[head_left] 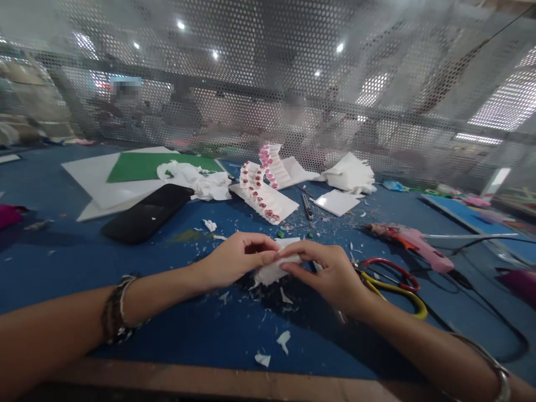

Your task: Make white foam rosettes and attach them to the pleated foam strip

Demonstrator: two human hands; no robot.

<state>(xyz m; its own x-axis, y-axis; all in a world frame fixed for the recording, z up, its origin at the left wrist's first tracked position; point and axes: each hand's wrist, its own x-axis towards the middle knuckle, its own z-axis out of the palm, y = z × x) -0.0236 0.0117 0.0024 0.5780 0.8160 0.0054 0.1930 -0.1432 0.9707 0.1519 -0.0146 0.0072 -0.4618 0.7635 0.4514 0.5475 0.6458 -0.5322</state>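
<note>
Between my two hands is a small piece of white paper (pixel 272 271), its edges ragged. My left hand (pixel 234 259) pinches its upper part with thumb and forefinger. From the other side, my right hand (pixel 330 273) grips the same paper, thumb below and fingers above; the fingertips of both hands nearly meet. Torn white scraps (pixel 283 340) lie on the blue tabletop (pixel 188 346) beneath and in front of the hands. Just right of my right hand rest scissors (pixel 393 285) with red and yellow handles.
A pink glue gun (pixel 414 245) with a cord lies at right. Behind the hands are pleated papers with red and pink spots (pixel 268 201), a cutter knife (pixel 307 206) and a white square (pixel 336 202). A black phone (pixel 148 213) lies left, near a green sheet (pixel 167 166). Perforated mesh (pixel 251 95) stands behind.
</note>
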